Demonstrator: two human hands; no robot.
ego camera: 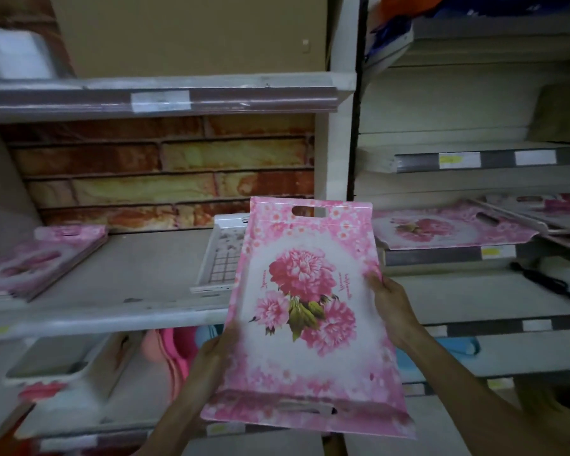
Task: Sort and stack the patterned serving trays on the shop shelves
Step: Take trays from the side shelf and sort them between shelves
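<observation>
I hold a pink floral serving tray point(310, 311) upright in front of the shelves, its cut-out handles at top and bottom. My left hand point(219, 348) grips its left edge and my right hand point(390, 304) grips its right edge. A stack of matching pink trays point(40, 261) lies at the left of the middle shelf. A white tray with a grid pattern point(222, 258) lies on the same shelf, partly hidden behind the held tray. More pink floral trays point(451, 227) lie on the right-hand shelf unit.
The middle shelf point(145, 274) has bare grey surface between the pink stack and the white tray. A brick-patterned panel point(165, 172) backs it. A white upright post point(338, 126) divides the two shelf units. Pink and blue plastic goods point(175, 350) sit on the lower shelf.
</observation>
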